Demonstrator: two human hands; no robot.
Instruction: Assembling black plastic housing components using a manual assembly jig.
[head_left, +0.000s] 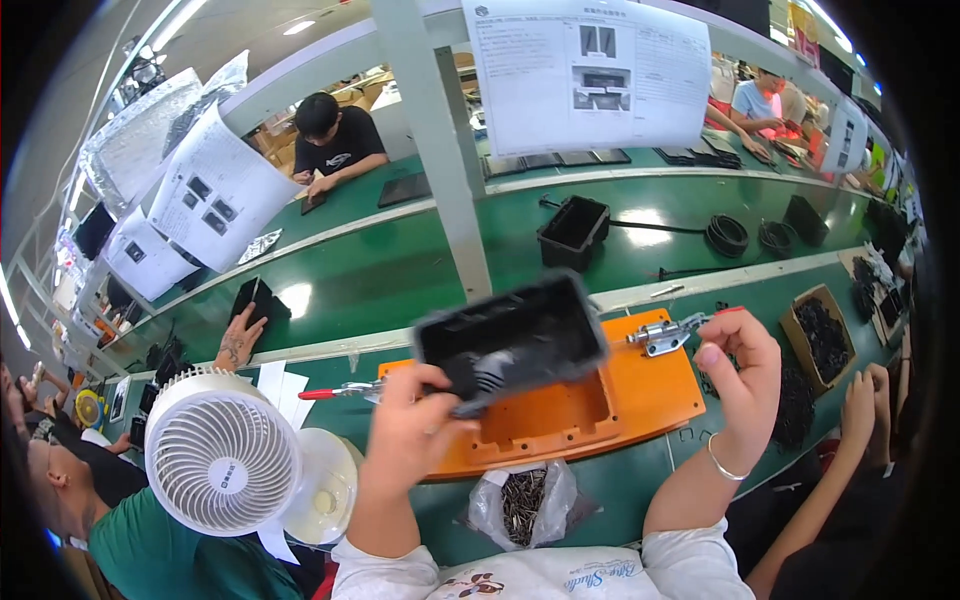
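My left hand [403, 420] grips the near left corner of a black rectangular plastic box [515, 340]. The box is tilted and slightly blurred, held above an orange fixture [655, 392] with a recessed middle. Over at the fixture's right end, my right hand [745, 365] has its fingers curled at the red-tipped handle of a metal toggle clamp [662, 338]. A second toggle clamp [350, 391] with a red handle sits at the left end, partly behind my left hand. In front of the fixture lies a clear plastic bag [552, 515] full of screws.
A white fan [225, 465] stands left of my left arm. Beyond the fixture, another black box [575, 232] and a coiled black cable [727, 236] rest on the green conveyor line. A cardboard box [822, 340] of black parts is at right. Co-workers sit on both sides.
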